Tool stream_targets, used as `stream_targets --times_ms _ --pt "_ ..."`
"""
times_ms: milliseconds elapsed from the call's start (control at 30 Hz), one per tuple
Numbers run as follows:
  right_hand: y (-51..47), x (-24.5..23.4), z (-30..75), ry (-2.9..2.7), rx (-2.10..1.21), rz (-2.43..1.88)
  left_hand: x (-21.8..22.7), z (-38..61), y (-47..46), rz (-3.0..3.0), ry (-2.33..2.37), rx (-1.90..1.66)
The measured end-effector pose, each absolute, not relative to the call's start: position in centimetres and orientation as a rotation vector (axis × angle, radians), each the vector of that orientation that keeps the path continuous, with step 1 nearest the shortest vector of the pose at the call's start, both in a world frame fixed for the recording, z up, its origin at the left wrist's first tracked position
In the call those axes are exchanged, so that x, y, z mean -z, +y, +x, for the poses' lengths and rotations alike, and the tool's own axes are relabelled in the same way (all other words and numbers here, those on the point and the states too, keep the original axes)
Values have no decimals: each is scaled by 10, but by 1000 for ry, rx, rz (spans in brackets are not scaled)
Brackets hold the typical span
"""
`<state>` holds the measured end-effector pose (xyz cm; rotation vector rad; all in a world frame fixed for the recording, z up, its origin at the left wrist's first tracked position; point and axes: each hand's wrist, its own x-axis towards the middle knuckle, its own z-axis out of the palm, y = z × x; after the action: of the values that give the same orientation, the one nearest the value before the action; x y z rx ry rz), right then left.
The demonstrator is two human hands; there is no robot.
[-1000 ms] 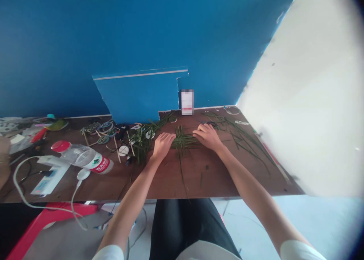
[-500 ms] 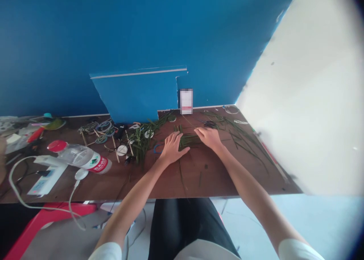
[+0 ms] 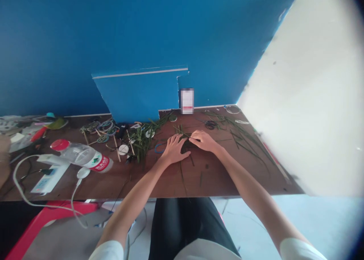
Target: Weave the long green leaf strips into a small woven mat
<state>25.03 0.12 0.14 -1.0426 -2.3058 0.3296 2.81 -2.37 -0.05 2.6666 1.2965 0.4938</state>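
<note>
My left hand (image 3: 174, 149) lies on the brown table with its fingers stretched out, pressing on narrow green leaf strips (image 3: 179, 129). Strip ends stick out past its fingertips, and more of them lie partly hidden under the hands. Close beside it, my right hand (image 3: 204, 140) has its fingers drawn together in a pinch on a leaf strip. Just behind the right hand rest dark-handled scissors (image 3: 210, 124). A blue loop (image 3: 159, 149) lies left of my left hand.
Left of the hands is a heap of green leaf strips (image 3: 140, 142). Farther left are a plastic bottle (image 3: 85, 157) on its side and a white power strip (image 3: 49, 178). A phone (image 3: 187, 101) leans on the blue wall. Loose strips (image 3: 247, 138) lie at right.
My right hand has moved left, close to my left hand, and now pinches a strip. The strips that stretched between the hands are bunched and mostly covered. The left hand stays nearly in place.
</note>
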Motion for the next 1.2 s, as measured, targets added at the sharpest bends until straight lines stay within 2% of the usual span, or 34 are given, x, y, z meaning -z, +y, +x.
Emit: stream_targets --times_ms 500,1000,1200 --pt "0 -2 251 -2353 -299 -1032 1 34 -23 2613 1372 -577" --pt "2 1 252 -2382 -279 -1027 -5 26 -24 2629 1301 -506" --pt "3 0 253 -2387 -304 -1013 -7 24 -24 2560 1329 -626"
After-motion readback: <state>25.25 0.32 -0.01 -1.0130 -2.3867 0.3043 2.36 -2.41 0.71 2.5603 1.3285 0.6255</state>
